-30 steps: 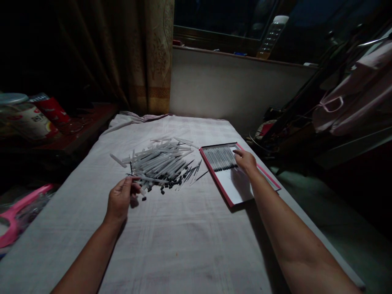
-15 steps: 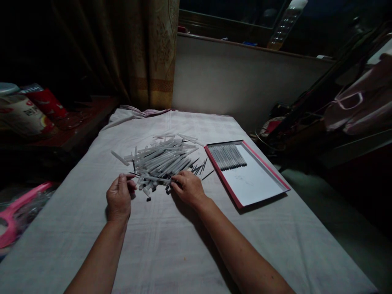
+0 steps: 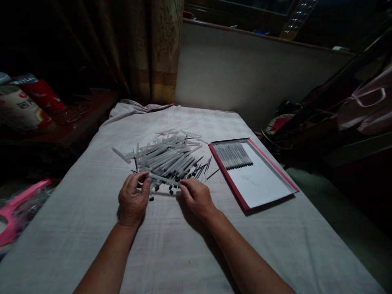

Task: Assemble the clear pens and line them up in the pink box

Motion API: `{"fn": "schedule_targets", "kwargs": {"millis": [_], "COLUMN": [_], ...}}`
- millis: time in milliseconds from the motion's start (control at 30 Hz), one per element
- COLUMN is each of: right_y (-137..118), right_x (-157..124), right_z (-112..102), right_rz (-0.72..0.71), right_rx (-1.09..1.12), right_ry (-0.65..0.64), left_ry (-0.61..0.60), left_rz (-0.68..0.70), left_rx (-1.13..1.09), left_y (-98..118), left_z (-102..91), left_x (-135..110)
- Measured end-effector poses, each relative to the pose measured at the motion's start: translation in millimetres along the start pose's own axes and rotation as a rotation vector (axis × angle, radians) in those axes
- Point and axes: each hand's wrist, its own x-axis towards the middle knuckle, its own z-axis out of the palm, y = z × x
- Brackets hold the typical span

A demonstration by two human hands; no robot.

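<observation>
A translucent white pen barrel (image 3: 164,179) spans my two hands, just above the near edge of a heap of pen parts. My left hand (image 3: 134,197) pinches its left end between thumb and fingers. At the other end, the fingertips of my right hand (image 3: 197,195) are closed on it. The heap (image 3: 167,157) holds many similar barrels, with small black caps (image 3: 170,191) along its near side. Thin black refills (image 3: 203,167) lie at the heap's right. In a shallow red-edged box lid (image 3: 269,183), a row of black-tipped pens (image 3: 234,155) lies side by side.
A white cloth (image 3: 165,245) covers the table. To the left, a dark red side table (image 3: 92,108) carries a jar (image 3: 24,108) and a red container (image 3: 45,96); a pink-handled item (image 3: 21,208) sits lower down. A curtain (image 3: 163,53) hangs behind.
My left hand has moved right and taken hold of the pen barrel's left end. The barrel is lifted slightly off the heap in my right hand. The camera view has shifted a little.
</observation>
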Motion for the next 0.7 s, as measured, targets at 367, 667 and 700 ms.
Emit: {"fn": "schedule_targets", "kwargs": {"millis": [367,667,700], "right_y": [3,10,15], "right_x": [-20,-19,-18], "right_z": [-2,-10,-16], "right_rz": [0.205,0.081,0.099], "right_rx": [0.516,0.384,0.328], "right_ry": [0.095,0.068,0.086], "left_ry": [-0.238,-0.294,-0.285], "left_rz": [-0.376,-0.376,-0.390], "left_rx": [-0.446,-0.515,-0.514], "left_y": [29,37,36], "left_z": [10.9,11.1,10.8], "left_x": [-20,-24,-24]}}
